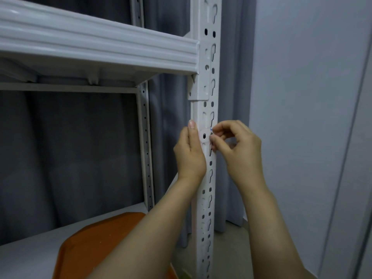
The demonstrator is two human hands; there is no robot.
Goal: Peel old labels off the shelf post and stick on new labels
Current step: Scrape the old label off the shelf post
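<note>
Head view: R hand [239, 147] pinches edge of pale label [205, 142] on shelf post [205, 109]. L hand [189, 156] braces post, fingers hidden, grip unclear. Risk: label prob tears if yanked, leaving bits.

The shelf post [198, 228] is smooth painted metal, a little glossy; the curtain [80, 148] behind is matt grey cloth.
</note>
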